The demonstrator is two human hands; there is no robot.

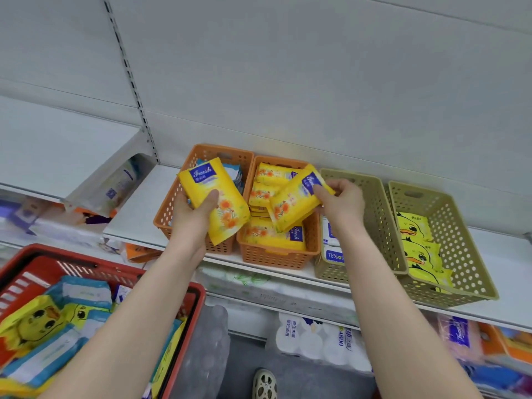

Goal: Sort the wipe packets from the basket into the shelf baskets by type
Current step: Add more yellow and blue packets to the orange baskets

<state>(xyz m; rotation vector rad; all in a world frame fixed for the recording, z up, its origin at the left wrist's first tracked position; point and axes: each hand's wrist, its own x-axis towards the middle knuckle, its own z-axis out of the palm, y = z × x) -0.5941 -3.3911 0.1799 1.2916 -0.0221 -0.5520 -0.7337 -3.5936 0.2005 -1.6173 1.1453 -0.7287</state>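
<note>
My left hand (193,210) grips a yellow flower-print wipe packet (223,203) above the left orange shelf basket (169,208), which holds blue-and-white packets. My right hand (344,201) pinches a second yellow flower packet (290,201) by its top end, over the second orange basket (276,256) filled with the same yellow flower packets. Right of it, one olive basket (377,214) holds white 75% packets (332,254) and another olive basket (457,240) holds yellow duck packets (421,249). The red shopping basket (184,295) at lower left holds duck and blue-white packets.
The four baskets stand on a white shelf (135,211) against a grey back panel. Tissue and paper rolls (313,338) fill the lower shelves. More packaged goods lie on the shelf at left. A shoe (264,383) shows on the grey floor.
</note>
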